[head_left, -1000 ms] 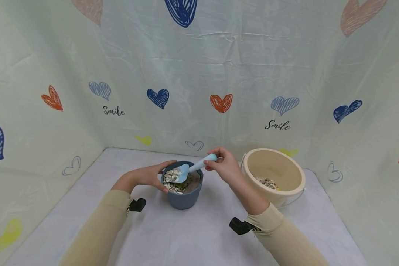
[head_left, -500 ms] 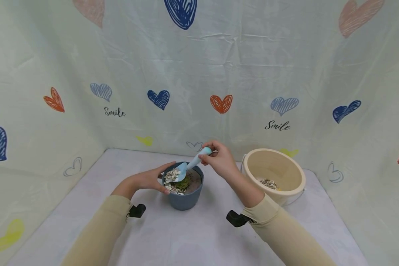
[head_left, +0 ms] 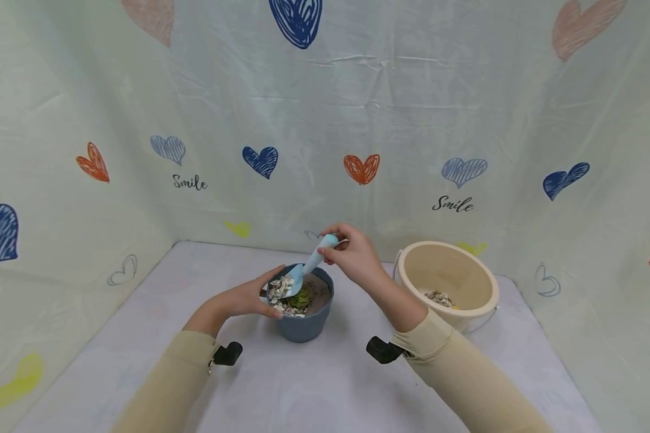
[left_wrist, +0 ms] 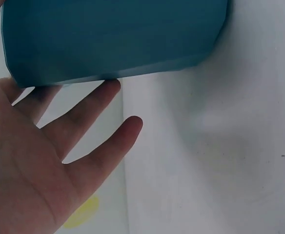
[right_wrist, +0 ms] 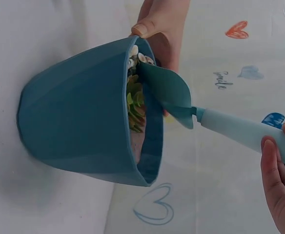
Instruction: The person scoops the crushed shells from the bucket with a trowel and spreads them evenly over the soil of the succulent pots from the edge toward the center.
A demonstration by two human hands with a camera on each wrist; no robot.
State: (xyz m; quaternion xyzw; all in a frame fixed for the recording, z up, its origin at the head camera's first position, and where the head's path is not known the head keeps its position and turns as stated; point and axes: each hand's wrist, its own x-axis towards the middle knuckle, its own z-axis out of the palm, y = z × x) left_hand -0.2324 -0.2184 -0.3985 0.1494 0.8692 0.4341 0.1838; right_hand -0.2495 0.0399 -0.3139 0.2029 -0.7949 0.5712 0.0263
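Note:
A blue-grey flowerpot (head_left: 302,331) stands on the table, holding a green succulent (head_left: 301,297) with pale pebbles on its left side and bare soil on its right. My left hand (head_left: 242,299) grips the pot from the left, thumb at the near rim; the left wrist view shows spread fingers (left_wrist: 91,107) reaching the pot's side. With thumb and fingers my right hand (head_left: 353,255) pinches the handle of a light blue trowel (head_left: 315,260). The trowel's blade (right_wrist: 169,87) tilts down inside the pot, its tip at the pebbles beside the plant.
A cream bucket (head_left: 408,273) with a wire handle stands on the right behind my right forearm, some pebbles (head_left: 440,298) at its bottom. Heart-printed sheeting (head_left: 325,198) walls the back and sides of the white table (head_left: 314,397).
My right hand has moved left and up, so the trowel handle stands steeper while its blade stays at the pebbles. More of the succulent shows. My left hand still holds the pot.

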